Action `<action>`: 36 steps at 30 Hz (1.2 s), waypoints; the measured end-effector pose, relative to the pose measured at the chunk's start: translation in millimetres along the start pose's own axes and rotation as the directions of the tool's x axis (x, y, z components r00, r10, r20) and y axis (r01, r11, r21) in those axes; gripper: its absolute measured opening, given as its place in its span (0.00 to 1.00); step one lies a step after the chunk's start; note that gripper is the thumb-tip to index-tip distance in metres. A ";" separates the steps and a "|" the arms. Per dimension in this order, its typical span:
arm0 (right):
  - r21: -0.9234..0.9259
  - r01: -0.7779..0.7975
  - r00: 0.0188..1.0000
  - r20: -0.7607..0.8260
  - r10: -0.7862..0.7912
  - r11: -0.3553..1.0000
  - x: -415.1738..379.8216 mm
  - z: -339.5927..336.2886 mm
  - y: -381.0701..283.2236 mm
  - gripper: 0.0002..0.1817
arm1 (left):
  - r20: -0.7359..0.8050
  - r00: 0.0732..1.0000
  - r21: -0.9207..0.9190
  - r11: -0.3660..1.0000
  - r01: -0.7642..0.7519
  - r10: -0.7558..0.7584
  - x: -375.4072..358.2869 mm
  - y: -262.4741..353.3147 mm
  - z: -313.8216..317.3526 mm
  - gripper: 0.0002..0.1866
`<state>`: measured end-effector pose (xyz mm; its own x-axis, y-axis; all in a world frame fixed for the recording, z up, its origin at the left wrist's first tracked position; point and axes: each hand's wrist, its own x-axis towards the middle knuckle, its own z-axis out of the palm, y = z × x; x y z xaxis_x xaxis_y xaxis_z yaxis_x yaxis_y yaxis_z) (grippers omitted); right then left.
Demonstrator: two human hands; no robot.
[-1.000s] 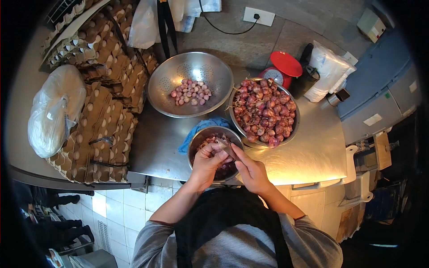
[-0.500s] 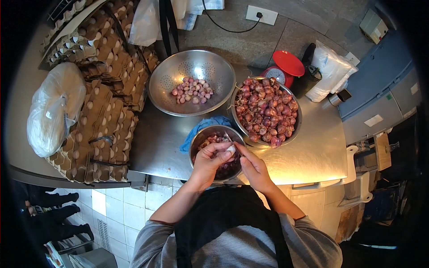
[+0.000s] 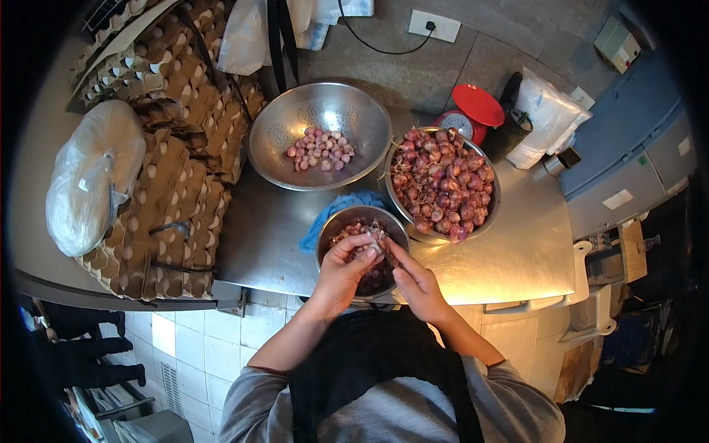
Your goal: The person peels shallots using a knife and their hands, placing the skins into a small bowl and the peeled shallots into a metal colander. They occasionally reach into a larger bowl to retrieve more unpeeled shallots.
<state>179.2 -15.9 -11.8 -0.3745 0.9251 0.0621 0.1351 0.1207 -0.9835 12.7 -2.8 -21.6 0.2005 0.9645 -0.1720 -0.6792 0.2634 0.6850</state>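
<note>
bulb point(image 3: 376, 245): small, pale, at left fingertips over small bowl, centre of frame; partly hidden by fingers.
left hand point(image 3: 343, 273): thumb and fingers pinched closed on bulb.
right hand point(image 3: 421, 286): fingers bent, tips right by bulb; can't tell if it grips anything, detail too small.
small bowl point(image 3: 323, 242): metal, under both hands, reddish scraps inside.
blue cloth point(image 3: 331, 212): crumpled, beside small bowl, toward upper left.
colander point(image 3: 273, 148): metal, upper middle, pinkish bulbs point(image 3: 321, 150) clustered at bottom.
large bowl point(image 3: 496, 195): right of centre, heaped with red onions point(image 3: 443, 181), skins on.
red scale point(image 3: 478, 105): upper right, just above large bowl.
egg trays point(image 3: 173, 201): stacked, left side, plastic bag point(image 3: 94, 181) against them.
steel table point(image 3: 264, 251): middle of frame, under bowls and colander.
</note>
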 end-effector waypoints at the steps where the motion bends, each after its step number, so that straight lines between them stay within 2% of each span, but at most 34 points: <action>1: -0.087 0.073 0.997 0.012 -0.073 0.994 0.4 2.0 -0.3 0.24 | 0.002 1.000 -0.025 1.000 -0.005 0.005 -0.1 -1.0 1.1 0.12; 2: -0.131 0.097 0.995 -0.001 -0.098 0.987 0.2 3.6 -5.3 0.24 | 0.003 1.000 -0.050 0.999 -0.011 0.011 0.0 -1.2 1.7 0.11; 5: -0.279 -0.114 0.990 0.049 0.133 0.954 -2.3 0.4 -24.4 0.24 | 0.021 0.999 -0.033 0.999 -0.024 0.025 -1.9 -2.4 -0.2 0.11; 8: -0.322 -0.093 0.993 0.044 0.113 0.942 -1.3 -1.5 -25.7 0.23 | 0.046 0.998 -0.008 0.999 -0.038 0.038 -1.7 -5.3 -1.8 0.11; 11: -0.037 0.078 0.997 -0.024 -0.079 0.996 0.1 -0.2 8.3 0.23 | 0.012 1.000 0.029 0.999 -0.017 0.016 -4.4 -0.9 4.0 0.11; 13: 0.051 -0.077 0.997 0.011 0.077 0.996 -3.8 -1.4 -1.3 0.23 | 0.019 1.000 0.009 1.000 -0.021 0.020 -4.8 -2.3 1.6 0.11; 15: 0.012 -0.073 0.997 0.016 0.073 0.997 -5.1 -1.0 -8.4 0.23 | 0.020 1.000 -0.011 1.000 -0.022 0.023 -4.7 -2.6 2.1 0.11; 17: -0.149 0.087 0.996 0.001 -0.088 0.985 -4.1 2.3 -12.4 0.23 | 0.012 1.000 -0.033 0.999 -0.023 0.024 -5.6 -1.9 4.8 0.11; 20: -0.223 -0.101 0.993 0.032 0.111 0.970 -6.9 -3.6 -22.7 0.23 | 0.026 0.999 0.032 0.998 -0.046 0.045 -6.5 -4.4 1.1 0.12; 23: -0.165 0.134 0.991 -0.008 -0.137 0.977 -5.2 -2.4 3.7 0.23 | 0.007 0.996 0.116 0.989 -0.092 0.092 -5.1 -9.4 -1.9 0.11; 26: -0.180 -0.045 0.999 0.009 0.047 0.983 -11.0 -0.6 -16.5 0.22 | 0.000 0.993 0.124 0.985 -0.117 0.118 -9.2 -2.7 8.8 0.11; 29: -0.306 0.046 0.998 -0.028 -0.057 0.951 -11.2 1.3 -9.8 0.22 | 0.005 0.989 0.147 0.978 -0.145 0.146 -9.6 -5.3 7.6 0.11; 32: -0.213 0.055 0.998 -0.022 -0.062 0.976 -10.3 -0.4 -7.6 0.22 | -0.006 0.984 0.156 0.972 -0.177 0.180 -10.5 -7.6 7.2 0.12; 35: -0.165 0.161 0.984 -0.048 -0.171 0.973 -8.9 1.6 -0.3 0.22 | -0.026 0.985 0.155 0.974 -0.165 0.171 -11.4 -7.8 9.2 0.12; 36: -0.179 0.142 0.987 -0.053 -0.154 0.973 -10.3 3.4 -2.4 0.22 | -0.020 0.983 0.156 0.972 -0.176 0.181 -11.9 -7.8 10.1 0.12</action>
<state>179.6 -26.9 -10.6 -0.3420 0.9132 0.2215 0.2427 0.3136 -0.9180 22.8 -16.5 -17.7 0.0602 0.9964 -0.0589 -0.5852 0.0831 0.8066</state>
